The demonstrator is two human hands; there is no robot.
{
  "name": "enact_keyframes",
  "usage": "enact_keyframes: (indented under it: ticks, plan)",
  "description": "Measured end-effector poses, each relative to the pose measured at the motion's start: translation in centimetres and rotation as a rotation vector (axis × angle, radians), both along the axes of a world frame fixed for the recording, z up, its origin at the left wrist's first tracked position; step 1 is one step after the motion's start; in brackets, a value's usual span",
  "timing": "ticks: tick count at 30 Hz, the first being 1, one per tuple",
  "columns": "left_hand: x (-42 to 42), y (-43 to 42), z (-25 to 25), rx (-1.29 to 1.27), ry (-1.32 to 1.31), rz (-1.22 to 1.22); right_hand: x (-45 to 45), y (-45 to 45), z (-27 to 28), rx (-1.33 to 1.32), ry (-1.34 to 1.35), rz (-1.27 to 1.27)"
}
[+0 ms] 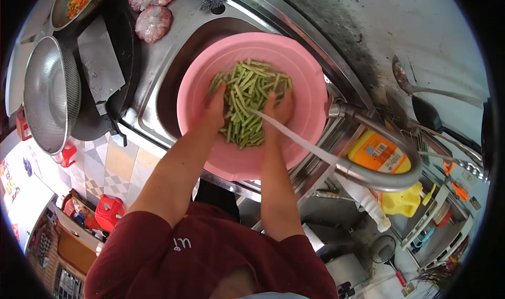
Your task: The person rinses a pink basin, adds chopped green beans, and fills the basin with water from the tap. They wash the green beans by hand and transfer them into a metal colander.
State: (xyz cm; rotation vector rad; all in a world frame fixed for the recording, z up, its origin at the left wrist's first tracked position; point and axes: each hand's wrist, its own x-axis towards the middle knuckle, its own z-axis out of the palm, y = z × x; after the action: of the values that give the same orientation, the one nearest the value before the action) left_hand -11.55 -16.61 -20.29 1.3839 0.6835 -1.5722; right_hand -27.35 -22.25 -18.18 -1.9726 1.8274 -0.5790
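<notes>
A wide pink plastic basin (239, 167) rests over the sink, with cut green beans (247, 101) heaped in its middle. My left hand (215, 108) reaches into the basin at the left side of the heap, its fingers stretched out and partly hidden among the beans. Opposite it, my right hand (280, 108) touches the beans on the right, thumb and fingers apart. Between my hands, a stream of water (294, 136) falls onto the beans from the curved metal faucet (389, 180).
Left of the metal sink (168, 88) lie a cleaver (102, 62) on a dark pan and a mesh strainer (50, 93). Two bagged portions of meat (153, 23) sit at the back. Yellow bottles (376, 151) stand beyond the faucet; a ladle (405, 80) hangs on the wall.
</notes>
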Motion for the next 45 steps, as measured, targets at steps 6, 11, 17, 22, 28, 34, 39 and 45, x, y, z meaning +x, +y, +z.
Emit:
enact_keyframes:
  ticks: [6,11,17,22,28,34,39,45]
  plan:
    - [-1.6,0.6,-4.7,0.012,0.284,0.042,4.8,2.3,1.4,0.47,-0.208,0.274]
    - [-1.3,0.8,-5.1,-0.078,0.251,0.06,7.0,5.0,1.6,0.108,0.288,0.41]
    - [-1.2,-1.3,4.7,-0.033,0.125,0.058,4.3,-1.3,-3.1,0.082,0.134,0.213]
    - [-3.1,1.3,-7.9,-0.151,0.209,-0.002,5.4,4.8,-0.2,0.223,0.026,0.218]
    - [-3.7,1.2,-3.6,0.041,0.116,-0.004,5.0,0.9,-1.5,0.108,0.347,0.229]
    - [-1.6,3.5,4.5,-0.022,0.077,-0.221,3.6,-0.7,1.4,0.766,0.153,0.144]
    - [-2.5,4.7,4.1,0.016,-0.75,-0.252,5.3,-2.4,4.2,0.252,0.271,0.608]
    - [-0.3,-0.6,3.9,-0.232,0.171,0.509,7.1,-4.9,-1.2,0.142,0.172,0.626]
